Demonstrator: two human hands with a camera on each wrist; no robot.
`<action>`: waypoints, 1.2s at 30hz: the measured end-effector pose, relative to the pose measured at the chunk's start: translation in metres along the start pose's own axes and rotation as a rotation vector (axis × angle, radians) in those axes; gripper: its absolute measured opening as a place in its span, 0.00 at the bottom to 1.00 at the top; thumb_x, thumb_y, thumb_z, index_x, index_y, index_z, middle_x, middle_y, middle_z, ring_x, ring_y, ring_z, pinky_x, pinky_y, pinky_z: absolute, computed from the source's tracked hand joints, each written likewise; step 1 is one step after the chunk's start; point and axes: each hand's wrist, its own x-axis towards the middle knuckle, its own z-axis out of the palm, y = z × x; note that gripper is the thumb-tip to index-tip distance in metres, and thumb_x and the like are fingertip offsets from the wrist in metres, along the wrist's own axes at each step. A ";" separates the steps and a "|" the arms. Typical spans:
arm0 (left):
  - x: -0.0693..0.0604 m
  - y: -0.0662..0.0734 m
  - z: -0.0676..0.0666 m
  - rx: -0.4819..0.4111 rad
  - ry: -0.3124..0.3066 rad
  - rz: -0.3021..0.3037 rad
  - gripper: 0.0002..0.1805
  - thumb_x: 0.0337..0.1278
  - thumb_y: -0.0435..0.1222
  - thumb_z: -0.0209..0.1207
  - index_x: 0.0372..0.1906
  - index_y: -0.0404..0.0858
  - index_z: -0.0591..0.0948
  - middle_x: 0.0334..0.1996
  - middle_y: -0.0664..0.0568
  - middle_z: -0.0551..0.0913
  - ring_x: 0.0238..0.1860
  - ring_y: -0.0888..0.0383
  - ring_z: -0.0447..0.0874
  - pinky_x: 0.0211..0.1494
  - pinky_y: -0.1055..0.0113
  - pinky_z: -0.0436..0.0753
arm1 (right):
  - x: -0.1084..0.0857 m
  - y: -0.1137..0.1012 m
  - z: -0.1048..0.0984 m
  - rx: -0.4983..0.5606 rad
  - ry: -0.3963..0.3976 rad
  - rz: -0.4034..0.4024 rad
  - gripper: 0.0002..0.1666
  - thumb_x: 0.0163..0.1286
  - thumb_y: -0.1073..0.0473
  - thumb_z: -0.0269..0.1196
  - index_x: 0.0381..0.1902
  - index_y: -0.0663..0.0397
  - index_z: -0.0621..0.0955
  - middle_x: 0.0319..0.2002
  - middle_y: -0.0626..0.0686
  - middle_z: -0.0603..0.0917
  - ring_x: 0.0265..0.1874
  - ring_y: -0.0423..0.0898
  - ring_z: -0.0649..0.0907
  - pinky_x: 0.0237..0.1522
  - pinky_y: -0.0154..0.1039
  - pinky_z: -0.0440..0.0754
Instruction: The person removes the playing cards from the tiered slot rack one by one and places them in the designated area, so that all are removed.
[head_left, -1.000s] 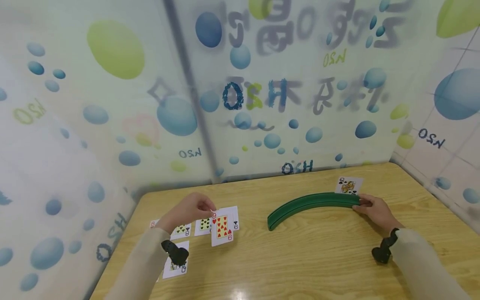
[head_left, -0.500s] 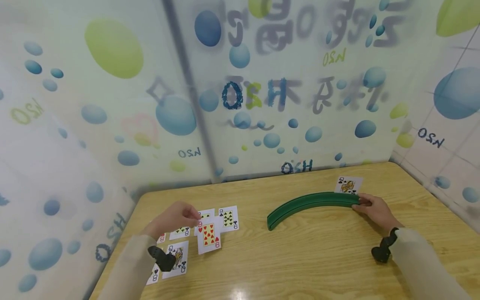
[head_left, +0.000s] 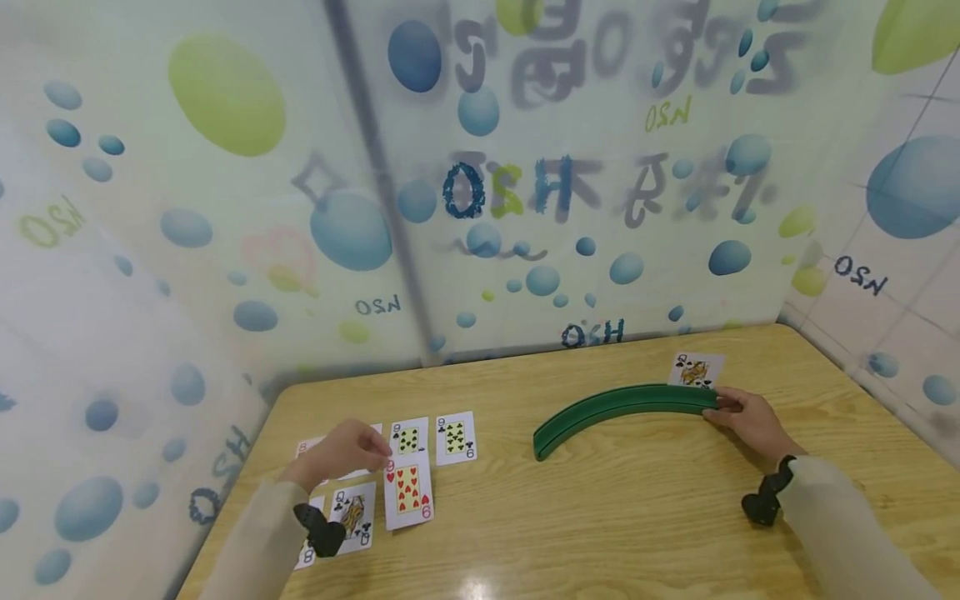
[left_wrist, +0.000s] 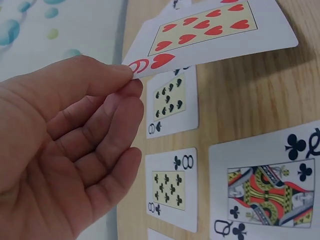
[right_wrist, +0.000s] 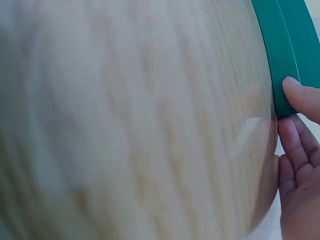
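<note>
My left hand [head_left: 343, 457] pinches the nine of hearts [head_left: 408, 500] by one corner, between thumb and forefinger. In the left wrist view the card [left_wrist: 202, 31] is lifted and tilted above the table, the other fingers curling loosely below it. Just beyond it lie the nine of spades [head_left: 409, 433] and nine of clubs [head_left: 455, 438]; nearer the sleeve is the queen of clubs [head_left: 354, 518]. On the right, a curved green card holder [head_left: 615, 403] has its right end gripped by my right hand [head_left: 756, 423]. A black-suit queen [head_left: 697, 369] stands upright at that end.
The eight of clubs [left_wrist: 172, 189] lies on the wooden table [head_left: 585, 517], and more cards at the far left are partly covered by my left arm. A patterned wall covering [head_left: 525, 250] rises behind the table's back edge.
My left hand has carried the nine of hearts left and toward me, uncovering the nine of clubs and much of the nine of spades. My right hand stays on the holder.
</note>
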 end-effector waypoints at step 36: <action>0.007 -0.019 0.036 0.188 0.122 -0.271 0.04 0.41 0.29 0.67 0.24 0.40 0.82 0.24 0.54 0.77 0.26 0.59 0.74 0.32 0.64 0.74 | -0.001 -0.001 0.000 0.004 -0.009 0.011 0.40 0.67 0.53 0.58 0.61 0.80 0.58 0.52 0.78 0.67 0.48 0.67 0.72 0.46 0.56 0.72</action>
